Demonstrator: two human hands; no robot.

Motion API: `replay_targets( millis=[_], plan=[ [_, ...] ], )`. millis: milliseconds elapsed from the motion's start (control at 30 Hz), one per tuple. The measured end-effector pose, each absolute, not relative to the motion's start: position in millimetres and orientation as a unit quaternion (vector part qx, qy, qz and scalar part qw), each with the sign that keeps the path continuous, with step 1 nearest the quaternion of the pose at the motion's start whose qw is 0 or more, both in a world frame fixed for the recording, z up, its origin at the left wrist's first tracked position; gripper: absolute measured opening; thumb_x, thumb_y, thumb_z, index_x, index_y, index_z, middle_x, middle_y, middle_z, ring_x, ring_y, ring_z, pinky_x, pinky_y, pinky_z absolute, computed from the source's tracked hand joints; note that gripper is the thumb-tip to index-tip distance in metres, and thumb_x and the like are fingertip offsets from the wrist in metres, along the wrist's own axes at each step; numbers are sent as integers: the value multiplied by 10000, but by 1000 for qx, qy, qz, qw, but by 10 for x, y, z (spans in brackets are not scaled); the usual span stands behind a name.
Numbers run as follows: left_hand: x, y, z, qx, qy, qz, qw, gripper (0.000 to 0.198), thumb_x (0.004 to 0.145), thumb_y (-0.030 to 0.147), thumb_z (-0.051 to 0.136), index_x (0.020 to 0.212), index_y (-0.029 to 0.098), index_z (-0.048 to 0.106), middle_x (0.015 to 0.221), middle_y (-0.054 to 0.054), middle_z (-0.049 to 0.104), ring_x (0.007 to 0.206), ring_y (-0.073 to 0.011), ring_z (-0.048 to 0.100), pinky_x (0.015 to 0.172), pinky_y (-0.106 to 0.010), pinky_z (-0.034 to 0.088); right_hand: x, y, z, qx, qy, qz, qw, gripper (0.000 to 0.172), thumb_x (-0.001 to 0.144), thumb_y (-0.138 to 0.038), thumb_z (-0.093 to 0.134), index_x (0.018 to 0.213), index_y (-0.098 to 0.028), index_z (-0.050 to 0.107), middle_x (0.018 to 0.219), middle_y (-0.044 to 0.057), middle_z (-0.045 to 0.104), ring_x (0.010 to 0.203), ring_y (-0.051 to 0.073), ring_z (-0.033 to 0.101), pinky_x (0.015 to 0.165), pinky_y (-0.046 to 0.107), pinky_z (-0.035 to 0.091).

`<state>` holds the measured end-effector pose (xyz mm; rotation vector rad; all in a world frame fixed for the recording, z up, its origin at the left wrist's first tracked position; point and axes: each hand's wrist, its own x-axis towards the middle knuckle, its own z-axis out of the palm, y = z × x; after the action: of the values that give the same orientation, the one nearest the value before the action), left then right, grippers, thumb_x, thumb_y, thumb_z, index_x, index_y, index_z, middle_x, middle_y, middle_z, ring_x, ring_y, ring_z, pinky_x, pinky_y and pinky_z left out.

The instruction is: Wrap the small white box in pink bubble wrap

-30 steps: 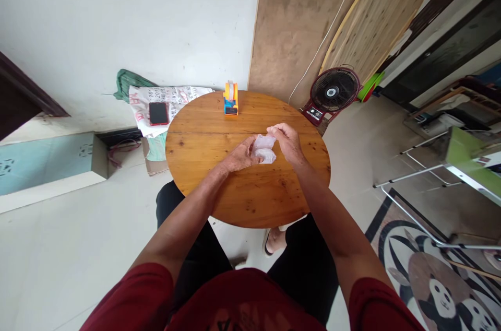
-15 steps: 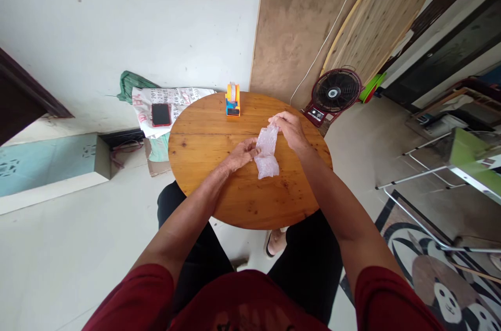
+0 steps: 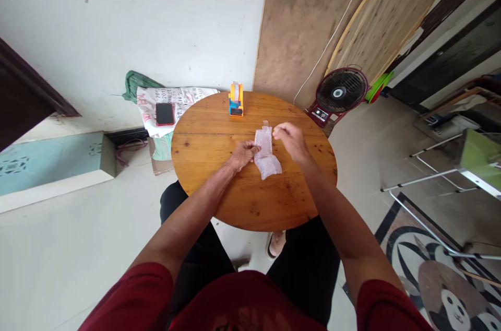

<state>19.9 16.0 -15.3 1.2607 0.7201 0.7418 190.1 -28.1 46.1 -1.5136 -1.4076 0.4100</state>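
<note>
A crumpled piece of bubble wrap [image 3: 264, 142], narrow at its middle, lies on the round wooden table [image 3: 254, 205]. A small strip of clear tape [image 3: 265, 123] sticks out from its far end. My left hand [image 3: 245, 153] pinches the wrap's left edge between thumb and fingers. Just off the far right edge of the wrap is my right hand [image 3: 291, 139], its fingers curled and fingertips together. Whether those fingertips hold anything is too small to tell.
A yellow-and-blue tape dispenser [image 3: 236, 101] stands near the table's far edge. Left of the table, a phone [image 3: 165, 114] lies on a white printed sack [image 3: 188, 95]. A dark red fan [image 3: 340, 92] stands beyond the right side, with a folding metal rack [image 3: 422, 178] farther right.
My right hand has let go of the wrap's far end and shifted slightly right and nearer. The tape strip there now shows. My left hand stays on the left edge.
</note>
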Motion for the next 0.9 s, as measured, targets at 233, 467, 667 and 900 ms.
replay_targets(
  millis=[233,467,667,900],
  plan=[
    [153,170,-132,538,327,341,698,345,669,464,757,645,157,601,539,31,527,467,-74,416,473,-235,340,1659,-541,75,-707,-620,102,326,268,656,-399,786,863,-267,680,867,4,714,736,185,622,660,301,472],
    [146,181,-114,515,313,356,714,377,596,470,805,652,149,615,583,16,558,503,-74,430,464,-227,336,1716,-457,34,-704,-587,158,368,192,787,-399,609,739,-235,697,667,-8,673,628,174,588,578,282,403],
    [139,205,-111,536,347,363,679,388,659,493,748,602,171,538,532,37,482,487,-72,389,461,-231,323,1855,-499,-55,-646,-452,297,539,298,733,-494,637,670,-202,633,591,-37,587,575,140,532,554,257,403],
    [132,249,-130,548,378,378,643,317,744,432,675,618,173,541,556,30,505,487,-80,391,495,-251,315,1954,-484,-214,-551,-327,414,647,308,595,-461,790,703,-200,669,661,-20,663,604,143,585,603,272,462]
  ],
)
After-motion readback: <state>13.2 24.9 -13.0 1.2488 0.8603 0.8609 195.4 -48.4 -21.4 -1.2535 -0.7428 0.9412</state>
